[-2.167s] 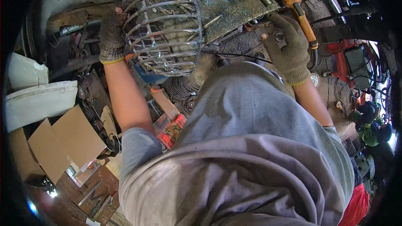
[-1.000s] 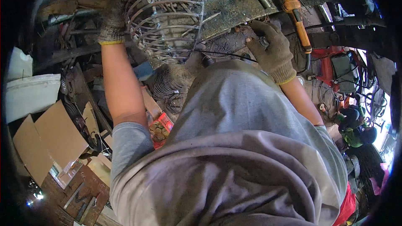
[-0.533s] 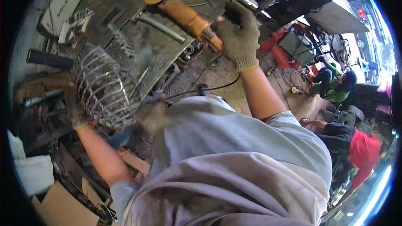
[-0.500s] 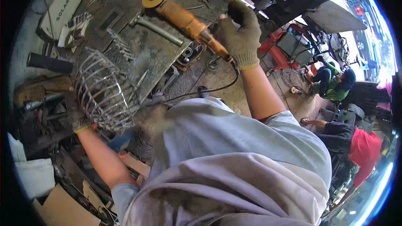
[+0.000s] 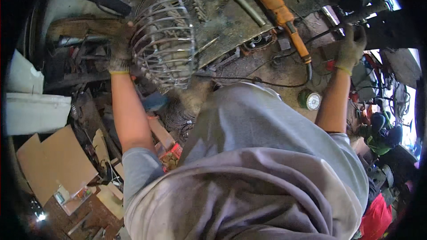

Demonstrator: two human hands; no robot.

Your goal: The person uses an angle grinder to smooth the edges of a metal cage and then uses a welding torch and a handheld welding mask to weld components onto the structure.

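My left hand (image 5: 119,50), in a dirty knit glove, grips the left side of a rounded cage of bent metal rods (image 5: 167,46); the cage hides most of its fingers. My gloved right hand (image 5: 351,50) is raised at the right, thumb and fingers apart with a dark gap between them, and I see nothing held there. Between the hands, an orange angle grinder (image 5: 273,2) lies on the dark metal worktop (image 5: 222,11), its cord trailing toward me. A steel bar with a cross end (image 5: 242,4) rests left of the grinder. Twisted rods (image 5: 195,2) lie behind the cage.
A black cylinder (image 5: 103,0) lies at the far left. White panels (image 5: 38,113) and cardboard (image 5: 58,164) stand at lower left. A round tin (image 5: 310,100) sits on the floor beside my right forearm. Dark beams (image 5: 382,29) jut in at right. Another person (image 5: 378,218) in red is lower right.
My view has swung, so the worktop and grinder appear higher and farther right. My right hand is farther from the grinder's rear end. My left hand still holds the cage.
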